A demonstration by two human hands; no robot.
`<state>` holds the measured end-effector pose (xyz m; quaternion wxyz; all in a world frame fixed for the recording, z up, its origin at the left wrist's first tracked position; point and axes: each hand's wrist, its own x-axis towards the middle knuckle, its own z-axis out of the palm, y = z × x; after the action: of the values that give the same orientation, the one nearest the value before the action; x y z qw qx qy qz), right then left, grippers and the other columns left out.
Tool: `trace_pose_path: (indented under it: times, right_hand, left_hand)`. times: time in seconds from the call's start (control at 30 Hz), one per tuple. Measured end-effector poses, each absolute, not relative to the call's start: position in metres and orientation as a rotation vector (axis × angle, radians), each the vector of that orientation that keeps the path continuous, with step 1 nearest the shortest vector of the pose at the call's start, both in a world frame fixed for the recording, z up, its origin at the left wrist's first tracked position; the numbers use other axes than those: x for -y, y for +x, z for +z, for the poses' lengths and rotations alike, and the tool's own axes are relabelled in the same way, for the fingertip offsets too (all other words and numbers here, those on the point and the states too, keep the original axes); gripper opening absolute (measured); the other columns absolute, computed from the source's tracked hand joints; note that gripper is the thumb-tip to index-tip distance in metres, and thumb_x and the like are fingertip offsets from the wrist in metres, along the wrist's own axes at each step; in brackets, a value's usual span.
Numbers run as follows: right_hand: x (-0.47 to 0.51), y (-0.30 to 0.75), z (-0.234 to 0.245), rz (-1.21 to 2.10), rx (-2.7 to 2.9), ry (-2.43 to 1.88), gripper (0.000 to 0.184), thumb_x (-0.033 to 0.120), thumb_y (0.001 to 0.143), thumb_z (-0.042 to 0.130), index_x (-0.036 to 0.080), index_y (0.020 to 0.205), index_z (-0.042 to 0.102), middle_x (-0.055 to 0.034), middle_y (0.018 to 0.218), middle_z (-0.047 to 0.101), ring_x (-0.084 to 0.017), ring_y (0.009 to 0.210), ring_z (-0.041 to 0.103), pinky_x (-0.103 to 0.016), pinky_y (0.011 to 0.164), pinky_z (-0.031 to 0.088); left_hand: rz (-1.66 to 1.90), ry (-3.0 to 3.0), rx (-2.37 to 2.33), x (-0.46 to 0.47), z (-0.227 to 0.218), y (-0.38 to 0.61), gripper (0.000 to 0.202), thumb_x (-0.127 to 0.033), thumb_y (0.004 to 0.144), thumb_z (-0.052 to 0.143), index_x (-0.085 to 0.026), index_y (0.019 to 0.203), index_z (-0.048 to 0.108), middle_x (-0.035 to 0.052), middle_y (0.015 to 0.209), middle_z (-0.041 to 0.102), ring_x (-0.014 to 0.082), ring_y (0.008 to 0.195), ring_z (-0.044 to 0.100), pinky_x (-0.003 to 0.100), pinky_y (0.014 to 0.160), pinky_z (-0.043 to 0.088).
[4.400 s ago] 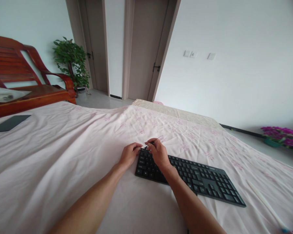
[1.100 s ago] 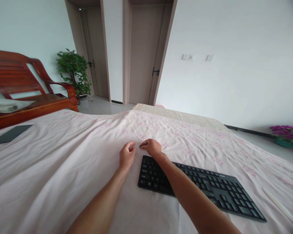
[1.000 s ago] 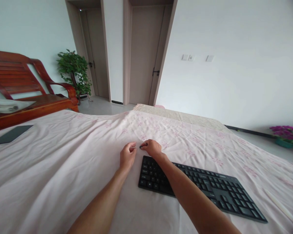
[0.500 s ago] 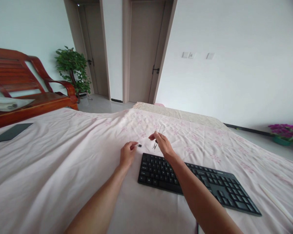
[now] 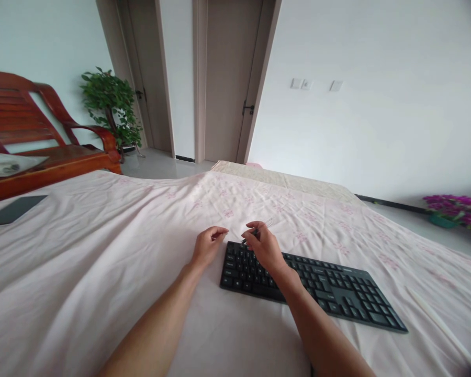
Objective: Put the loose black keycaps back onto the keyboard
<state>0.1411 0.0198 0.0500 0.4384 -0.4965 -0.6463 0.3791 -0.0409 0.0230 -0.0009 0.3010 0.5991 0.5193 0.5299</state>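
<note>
The black keyboard (image 5: 329, 288) lies on the bedsheet, slightly slanted, with its left end near my hands. My right hand (image 5: 264, 246) is closed around a wire keycap puller (image 5: 255, 232), above the keyboard's upper left corner. Thin wire loops stick out past the fingers at the upper right, and dark tips point down to the left. Just left of that corner, my left hand (image 5: 209, 245) has thumb and forefinger pinched together. Whatever lies in that pinch is hidden or too small to name.
A pale sheet with pink flowers (image 5: 141, 251) covers the surface in wrinkles. A dark flat panel (image 5: 13, 210) lies at the far left, a pale strip (image 5: 439, 324) at the right. Beyond stand a wooden bench (image 5: 51, 141), a green plant (image 5: 112, 104) and purple flowers (image 5: 459, 207).
My right hand has turned and lowered toward the keyboard's corner, tilting the keycap puller flatter. The small black keycap beside my left fingertips no longer shows. The view has shifted slightly.
</note>
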Motion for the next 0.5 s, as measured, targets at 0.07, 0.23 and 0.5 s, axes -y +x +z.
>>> trace_pose_path:
  times: [0.07,0.23,0.5]
  right_hand:
    - [-0.019,0.146,0.047,0.86,1.616,-1.269,0.025,0.035,0.079,0.056,0.021,0.099,0.052,0.0002,0.079,0.063,-0.014,0.062,0.06,-0.025,0.053,0.049]
    - [-0.018,0.151,0.039,0.789,1.665,-1.3,0.023,0.037,0.081,0.054,0.022,0.098,0.052,0.0007,0.078,0.063,-0.015,0.063,0.06,-0.026,0.056,0.048]
    - [-0.02,0.147,0.034,0.635,1.8,-1.331,0.02,0.033,0.083,0.05,0.022,0.099,0.051,0.0001,0.079,0.065,-0.017,0.073,0.062,-0.029,0.07,0.045]
  left_hand:
    - [1.384,1.657,-1.336,-0.019,0.002,-0.038,0.02,-0.03,0.081,0.055,-0.02,0.089,0.071,0.0031,0.092,0.071,0.0165,0.084,0.064,0.026,0.074,0.048]
    - [1.267,1.847,-1.253,-0.014,0.007,-0.034,0.019,-0.025,0.081,0.055,-0.022,0.091,0.071,0.0018,0.089,0.068,0.0141,0.081,0.063,0.023,0.067,0.047]
    - [1.147,2.03,-1.252,-0.013,0.009,-0.028,0.017,-0.028,0.08,0.059,-0.025,0.092,0.071,0.0002,0.092,0.069,0.0163,0.091,0.062,0.027,0.084,0.045]
